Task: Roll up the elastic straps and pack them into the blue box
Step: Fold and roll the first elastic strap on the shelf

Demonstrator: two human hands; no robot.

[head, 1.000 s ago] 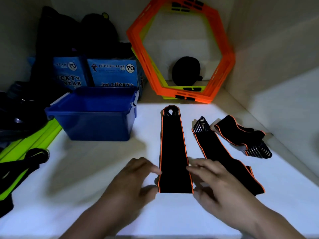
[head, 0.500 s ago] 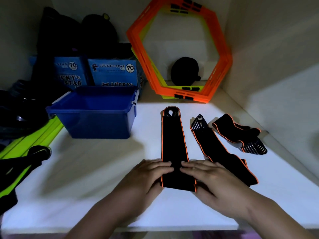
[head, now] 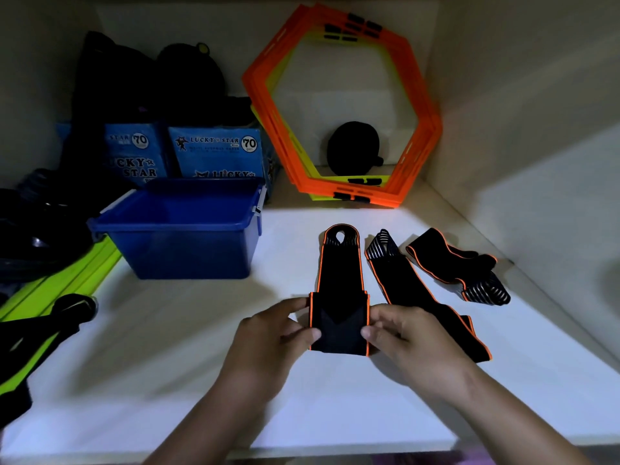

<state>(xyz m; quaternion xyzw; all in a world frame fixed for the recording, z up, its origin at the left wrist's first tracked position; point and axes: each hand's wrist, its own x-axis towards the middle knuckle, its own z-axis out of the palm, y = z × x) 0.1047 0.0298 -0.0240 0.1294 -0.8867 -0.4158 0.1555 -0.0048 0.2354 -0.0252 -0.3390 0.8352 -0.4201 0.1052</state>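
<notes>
Three black elastic straps with orange edges lie on a white shelf (head: 167, 357). The middle strap (head: 340, 270) runs away from me, and its near end is folded over into a short flap. My left hand (head: 268, 337) pinches the flap's left edge and my right hand (head: 407, 333) pinches its right edge. A second strap (head: 412, 290) lies flat just right of it. The third strap (head: 449, 263) sits bunched farther right. The blue box (head: 188, 243) stands open at the left, and I cannot see anything inside it.
Orange and yellow hexagon frames (head: 342, 105) lean on the back wall with a black round object (head: 354, 152) behind them. Blue Lucky Star packs (head: 214, 152) stand behind the box. Green and black gear (head: 50, 297) lies left. A side wall (head: 536, 162) closes the right.
Both hands lifted the near end of the middle strap and folded it forward over itself. Earlier the strap lay flat under my fingertips.
</notes>
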